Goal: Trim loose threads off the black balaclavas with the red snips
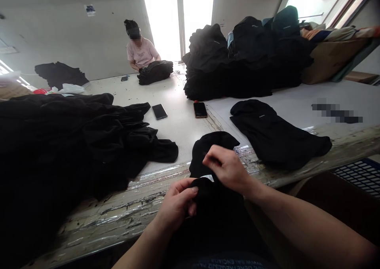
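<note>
A black garment point(208, 150) hangs over the table's front edge and down onto my lap. My left hand point(178, 201) pinches a fold of its fabric near the edge. My right hand point(227, 168) is closed on the same garment just above, beside a small white label point(207, 177). Both hands sit close together at the table's near edge.
A heap of black garments point(74, 142) covers the left of the white table point(181, 122). One folded black garment point(276, 136) lies at right, a tall stack point(243, 59) behind it. Two phones point(159, 111) point(200, 109) lie mid-table. A person in pink point(141, 53) sits far back.
</note>
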{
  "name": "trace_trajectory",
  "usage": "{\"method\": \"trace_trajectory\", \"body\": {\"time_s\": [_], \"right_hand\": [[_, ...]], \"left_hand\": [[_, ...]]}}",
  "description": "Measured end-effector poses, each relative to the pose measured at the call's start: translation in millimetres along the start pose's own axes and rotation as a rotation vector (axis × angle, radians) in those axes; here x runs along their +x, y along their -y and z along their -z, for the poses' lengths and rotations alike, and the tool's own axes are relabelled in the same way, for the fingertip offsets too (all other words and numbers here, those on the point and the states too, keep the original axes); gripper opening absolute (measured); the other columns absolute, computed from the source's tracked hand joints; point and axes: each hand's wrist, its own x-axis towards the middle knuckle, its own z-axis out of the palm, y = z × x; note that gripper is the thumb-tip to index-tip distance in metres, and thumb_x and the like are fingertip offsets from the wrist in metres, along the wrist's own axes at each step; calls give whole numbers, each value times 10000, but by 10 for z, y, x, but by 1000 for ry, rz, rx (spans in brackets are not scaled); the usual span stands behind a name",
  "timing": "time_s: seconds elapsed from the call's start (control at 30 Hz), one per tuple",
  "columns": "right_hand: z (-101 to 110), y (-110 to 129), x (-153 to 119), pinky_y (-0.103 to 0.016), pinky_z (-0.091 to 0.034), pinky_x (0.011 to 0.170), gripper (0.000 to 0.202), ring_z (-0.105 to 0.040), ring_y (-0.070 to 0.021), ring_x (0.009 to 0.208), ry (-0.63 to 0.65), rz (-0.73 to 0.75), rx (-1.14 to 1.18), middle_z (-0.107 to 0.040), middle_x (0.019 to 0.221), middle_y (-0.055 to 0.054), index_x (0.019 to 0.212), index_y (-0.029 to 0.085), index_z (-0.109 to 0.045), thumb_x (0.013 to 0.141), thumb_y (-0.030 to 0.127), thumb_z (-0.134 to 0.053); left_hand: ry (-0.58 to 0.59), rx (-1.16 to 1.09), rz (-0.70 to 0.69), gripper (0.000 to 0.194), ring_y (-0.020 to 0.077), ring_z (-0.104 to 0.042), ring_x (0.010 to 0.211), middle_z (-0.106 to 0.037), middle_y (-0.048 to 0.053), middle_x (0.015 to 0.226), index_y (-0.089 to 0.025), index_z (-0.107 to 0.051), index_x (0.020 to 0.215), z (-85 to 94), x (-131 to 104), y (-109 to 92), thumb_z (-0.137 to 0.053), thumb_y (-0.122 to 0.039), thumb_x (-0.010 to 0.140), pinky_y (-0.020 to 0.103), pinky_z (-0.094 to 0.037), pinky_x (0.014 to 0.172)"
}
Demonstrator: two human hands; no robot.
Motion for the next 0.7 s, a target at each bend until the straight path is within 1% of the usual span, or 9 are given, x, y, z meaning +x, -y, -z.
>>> {"method": "trace_trajectory", "body": {"time_s": [0.07, 0.13, 0.23, 0.3, 0.33, 0.4, 0.5, 0.57, 0.7], "right_hand": [[133, 100, 96, -240, -325, 441, 249, -423, -99, 491, -130, -113, 157, -473, 604, 18, 685, 193, -519, 878, 348, -551], [269, 271, 181, -229, -282, 380, 373, -385, -85, 421, -85, -149, 375, -437, 547, 31, 645, 202, -490, 891, 482, -497], [383, 419, 354, -221, -362, 387, 466, -461, -86, 414, 398, -62, 511, -521, 560, 9, 695, 183, -595, 906, 554, -408], [402, 274, 547, -215, -417, 426, 372, -520, -80, 455, 527, -73, 387, -624, 721, -14, 967, 178, -653, 922, 471, -429], [404, 117, 660, -208, -421, 433, 318, -530, -71, 474, 380, -106, 289, -645, 825, -25, 1081, 185, -622, 916, 408, -466], [396, -307, 865, -224, -471, 523, 251, -529, -56, 500, 45, -236, 9, -645, 967, -41, 1088, 185, -622, 873, 301, -564], [357, -924, 976, -252, -479, 545, 167, -562, -106, 574, -35, -308, -82, -643, 910, -72, 914, 152, -651, 769, 213, -708], [333, -1158, 923, -251, -502, 599, 105, -591, -125, 679, -40, -303, -86, -640, 893, -52, 887, 169, -636, 850, 267, -637], [473, -1157, 869, -246, -481, 565, 248, -579, -122, 625, -118, -260, -50, -596, 725, -6, 809, 140, -616, 882, 373, -574]], "left_hand": [[-13, -8, -4, 206, 28, -401, 329, -530, -37, 541, -127, -650, 858, 20, 0, 20, -679, -264, 706, 162, -273, 361], [-18, -8, -16, 207, 31, -394, 329, -520, -42, 532, -134, -645, 865, 44, 6, 42, -674, -272, 713, 169, -277, 368], [-24, 51, -30, 213, 37, -392, 337, -519, -44, 536, -147, -639, 885, 73, 5, 52, -659, -299, 738, 174, -266, 374], [-56, 167, -66, 218, 46, -408, 359, -526, -36, 542, -148, -640, 889, 76, -18, 41, -641, -326, 763, 174, -264, 389], [-80, 242, -96, 221, 54, -421, 375, -520, -35, 530, -146, -641, 884, 73, -37, 35, -634, -337, 773, 178, -278, 404], [-128, 388, -163, 222, 78, -452, 419, -508, -32, 520, -144, -644, 875, 59, -83, 37, -625, -348, 787, 193, -331, 443], [-183, 554, -230, 199, 122, -522, 525, -568, -3, 623, -170, -644, 900, 57, -147, 58, -621, -334, 790, 230, -414, 517], [-183, 711, -290, 142, 155, -572, 634, -627, 24, 734, -192, -657, 884, 96, -178, 4, -622, -288, 785, 253, -448, 588], [-76, 1076, -550, 70, 169, -591, 681, -659, 20, 714, -212, -693, 720, 273, -250, -532, -630, -195, 744, 259, -456, 635]]}}
